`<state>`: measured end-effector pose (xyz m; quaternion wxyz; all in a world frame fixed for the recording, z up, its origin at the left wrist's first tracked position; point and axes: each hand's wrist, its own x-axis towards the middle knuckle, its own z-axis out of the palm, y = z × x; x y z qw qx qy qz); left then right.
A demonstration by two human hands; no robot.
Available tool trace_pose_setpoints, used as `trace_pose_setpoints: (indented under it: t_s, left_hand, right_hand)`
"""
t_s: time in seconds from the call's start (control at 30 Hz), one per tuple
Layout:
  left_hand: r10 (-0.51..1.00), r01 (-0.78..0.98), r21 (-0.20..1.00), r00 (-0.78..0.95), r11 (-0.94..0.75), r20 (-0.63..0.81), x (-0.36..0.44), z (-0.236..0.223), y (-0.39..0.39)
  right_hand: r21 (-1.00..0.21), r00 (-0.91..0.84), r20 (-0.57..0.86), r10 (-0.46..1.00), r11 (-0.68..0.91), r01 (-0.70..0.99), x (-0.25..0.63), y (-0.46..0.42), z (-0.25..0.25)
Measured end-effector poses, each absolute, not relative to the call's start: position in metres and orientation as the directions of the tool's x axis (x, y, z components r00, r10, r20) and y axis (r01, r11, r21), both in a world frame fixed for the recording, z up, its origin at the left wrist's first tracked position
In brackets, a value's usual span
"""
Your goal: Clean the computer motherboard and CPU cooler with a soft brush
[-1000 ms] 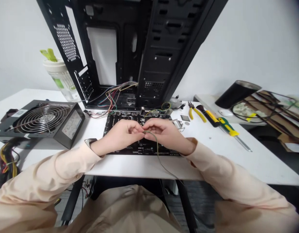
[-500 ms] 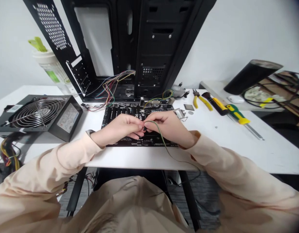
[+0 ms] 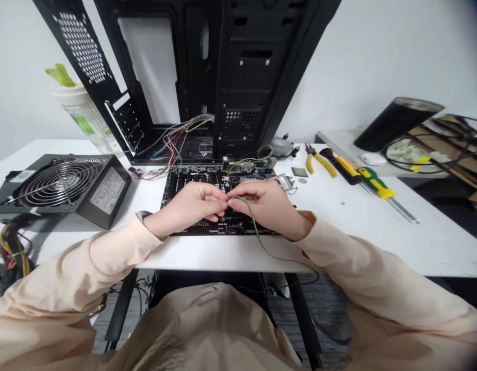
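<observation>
Above the black motherboard (image 3: 199,230), the fingertips of both my hands meet. My left hand (image 3: 192,203) is closed in a pinch at the end of a thin green cable (image 3: 256,230); the end itself is hidden by the fingers. Thumb and fingers of my right hand (image 3: 269,207) are pressed together on the same cable, just beside the left fingertips. From there the cable arcs over the right hand's fingers and trails down across the white table (image 3: 223,256) past its front edge.
An open black computer case (image 3: 199,31) stands behind the board, with thin coloured wires (image 3: 172,141) hanging out. A power supply (image 3: 102,193) sits on the left. To the right lie yellow-handled pliers (image 3: 326,164), a brush (image 3: 343,167) and a green-and-yellow screwdriver (image 3: 377,186).
The fingertips have drawn closer together, and the dark piece seen between them before is now covered. The camera view has shifted slightly.
</observation>
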<state>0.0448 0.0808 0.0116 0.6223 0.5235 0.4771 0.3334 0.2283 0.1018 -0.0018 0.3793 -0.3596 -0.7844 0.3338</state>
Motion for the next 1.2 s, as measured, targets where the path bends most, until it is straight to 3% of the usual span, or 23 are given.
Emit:
trace_pose_setpoints:
  t_s: [0.27, 0.5, 0.73, 0.87, 1.0, 1.2]
  left_hand:
    - [0.924, 0.091, 0.976, 0.315, 0.199, -0.217, 0.0459, 0.0113, 0.0809]
    - [0.911, 0.119, 0.973, 0.345, 0.196, -0.226, 0.0440, 0.0080, 0.0803]
    - [0.906, 0.141, 0.977, 0.372, 0.159, -0.201, 0.0408, 0.0068, 0.0808]
    - [0.900, 0.144, 0.980, 0.395, 0.137, -0.184, 0.0401, 0.0083, 0.0805]
    - [0.900, 0.141, 0.982, 0.401, 0.124, -0.172, 0.0388, 0.0100, 0.0800]
    - [0.897, 0.140, 0.983, 0.409, 0.119, -0.167, 0.0377, 0.0093, 0.0805]
  right_hand:
    - [-0.760, -0.451, 0.330, 0.829, 0.517, 0.393, 0.2274, 0.0975, -0.0010]
    - [-0.720, -0.603, 0.265, 0.753, 0.570, 0.396, 0.2292, 0.0979, 0.0060]
    - [-0.806, -0.644, 0.171, 0.745, 0.482, 0.343, 0.2326, 0.1011, 0.0051]
    - [-0.792, -0.607, 0.272, 0.747, 0.532, 0.299, 0.2329, 0.1006, 0.0032]
    - [-0.688, -0.549, 0.441, 0.710, 0.660, 0.301, 0.2324, 0.1003, 0.0014]
    - [-0.573, -0.516, 0.546, 0.660, 0.744, 0.344, 0.2336, 0.1006, 0.0003]
